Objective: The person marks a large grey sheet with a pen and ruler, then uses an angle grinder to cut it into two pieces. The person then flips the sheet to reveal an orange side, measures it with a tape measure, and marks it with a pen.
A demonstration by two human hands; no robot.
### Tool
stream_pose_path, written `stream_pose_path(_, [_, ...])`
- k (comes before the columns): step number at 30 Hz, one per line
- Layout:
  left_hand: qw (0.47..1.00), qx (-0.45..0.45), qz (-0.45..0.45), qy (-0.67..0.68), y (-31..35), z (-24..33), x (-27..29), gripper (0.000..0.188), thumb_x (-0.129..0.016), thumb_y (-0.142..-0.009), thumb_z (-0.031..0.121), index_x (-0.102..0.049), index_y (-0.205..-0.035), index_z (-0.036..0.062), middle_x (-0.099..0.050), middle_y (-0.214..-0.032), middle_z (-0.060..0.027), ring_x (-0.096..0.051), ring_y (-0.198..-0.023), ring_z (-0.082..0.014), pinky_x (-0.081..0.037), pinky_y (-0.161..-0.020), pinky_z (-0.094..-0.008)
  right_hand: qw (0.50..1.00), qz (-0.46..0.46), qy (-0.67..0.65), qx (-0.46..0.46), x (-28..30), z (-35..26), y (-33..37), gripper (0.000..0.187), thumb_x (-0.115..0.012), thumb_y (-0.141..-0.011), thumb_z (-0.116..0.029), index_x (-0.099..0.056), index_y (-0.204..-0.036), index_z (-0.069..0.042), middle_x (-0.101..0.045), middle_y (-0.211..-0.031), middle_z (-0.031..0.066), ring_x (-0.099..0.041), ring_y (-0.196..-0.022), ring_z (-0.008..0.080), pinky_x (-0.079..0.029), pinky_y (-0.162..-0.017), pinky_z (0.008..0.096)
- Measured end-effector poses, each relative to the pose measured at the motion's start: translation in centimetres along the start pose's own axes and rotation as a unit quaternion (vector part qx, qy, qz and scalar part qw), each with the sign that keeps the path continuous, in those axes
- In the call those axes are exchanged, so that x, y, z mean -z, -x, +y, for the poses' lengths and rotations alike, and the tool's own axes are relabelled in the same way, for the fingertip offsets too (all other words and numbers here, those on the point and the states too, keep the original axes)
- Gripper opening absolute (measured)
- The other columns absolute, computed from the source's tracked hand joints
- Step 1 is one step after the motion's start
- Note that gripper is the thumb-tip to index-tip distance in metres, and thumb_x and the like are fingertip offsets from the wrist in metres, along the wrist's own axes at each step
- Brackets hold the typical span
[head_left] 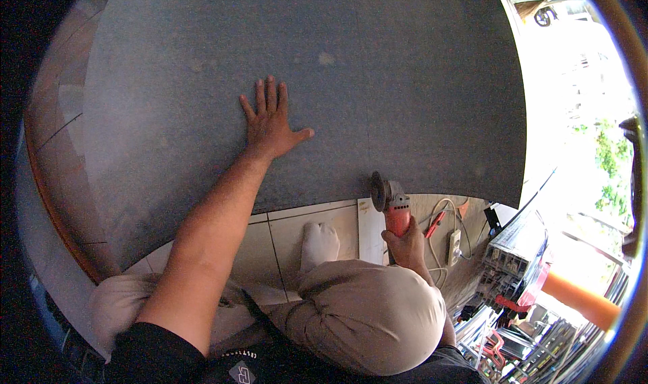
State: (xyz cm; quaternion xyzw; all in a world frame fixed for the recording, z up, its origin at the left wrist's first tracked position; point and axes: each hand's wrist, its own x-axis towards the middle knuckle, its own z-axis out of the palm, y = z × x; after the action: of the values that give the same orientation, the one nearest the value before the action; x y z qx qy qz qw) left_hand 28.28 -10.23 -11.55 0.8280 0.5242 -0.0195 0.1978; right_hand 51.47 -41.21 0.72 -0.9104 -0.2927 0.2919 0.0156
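A large dark grey sheet (418, 80) spreads across the view in front of me. My left hand (272, 124) lies flat on it with the fingers spread. To the right, my right hand (407, 244) is wrapped round the red body of an angle grinder (398, 216). Its dark disc (379, 190) stands upright at the sheet's near edge; whether it touches the sheet I cannot tell. A thin line runs up the sheet from near the disc.
Right of the grinder lie a white power strip (454, 243) and cables on the tiled floor (250, 245). A crate (506, 259), an orange pipe (580, 299) and metal rods crowd the lower right. My bent knee (385, 316) is close below the grinder.
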Motion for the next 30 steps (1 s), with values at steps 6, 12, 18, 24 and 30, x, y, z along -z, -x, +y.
stream_pose_path(6, [1.0, 0.003, -0.004, 0.01, 0.0, 0.0, 0.0, 0.124, -0.073, -0.08, 0.071, -0.014, -0.164, 0.0015, 0.0, -0.172, -0.023, 0.006, -0.159, -0.0405, 0.005, -0.119, -0.0741, 1.0, 0.005, -0.002, 0.001, 0.1, -0.4, -0.4, 0.071, -0.079, -0.073, -0.034, -0.054, -0.129, -0.001, -0.072, -0.108, 0.0272, -0.07, -0.102, 0.046, -0.055, -0.086, 0.053])
stream_pose_path(12, [1.0, 0.003, -0.01, 0.01, 0.0, 0.0, 0.0, 0.125, -0.072, -0.08, 0.071, -0.011, -0.165, 0.002, 0.002, -0.172, -0.0221, 0.007, -0.159, -0.0402, 0.006, -0.119, -0.0737, 1.0, -0.004, 0.013, -0.011, 0.3, -1.0, -0.8, 0.07, -0.079, -0.073, -0.034, -0.053, -0.129, -0.001, -0.072, -0.108, 0.0266, -0.07, -0.101, 0.046, -0.055, -0.086, 0.053])
stream_pose_path(18, [0.999, 0.01, -0.03, 0.004, -0.1, 0.1, 0.3, 0.125, -0.071, -0.081, 0.072, -0.009, -0.165, 0.0024, 0.003, -0.172, -0.0217, 0.009, -0.159, -0.0403, 0.007, -0.119, -0.0735, 1.0, 0.003, -0.001, 0.005, 0.2, -0.9, -1.1, 0.072, -0.079, -0.072, -0.034, -0.053, -0.131, -0.002, -0.073, -0.106, 0.0261, -0.07, -0.101, 0.0462, -0.055, -0.087, 0.0528])
stream_pose_path(24, [0.999, 0.01, -0.034, 0.006, -0.1, 0.2, 0.6, 0.126, -0.071, -0.081, 0.072, -0.008, -0.165, 0.0019, 0.003, -0.172, -0.0224, 0.008, -0.159, -0.041, 0.007, -0.119, -0.0734, 1.0, 0.012, 0.016, 0.001, 0.2, -1.3, -1.6, 0.071, -0.08, -0.071, -0.034, -0.055, -0.129, -0.003, -0.073, -0.106, 0.025, -0.071, -0.099, 0.0454, -0.055, -0.086, 0.052])
stream_pose_path(30, [1.0, 0.009, -0.029, 0.004, -0.1, 0.2, 0.5, 0.125, -0.071, -0.082, 0.071, -0.008, -0.165, 0.0017, 0.003, -0.172, -0.023, 0.008, -0.159, -0.0413, 0.007, -0.119, -0.0734, 1.0, 0.01, 0.009, 0.003, 0.3, -1.6, -2.1, 0.068, -0.081, -0.071, -0.034, -0.056, -0.126, -0.002, -0.073, -0.105, 0.0242, -0.071, -0.098, 0.0443, -0.056, -0.085, 0.0515])
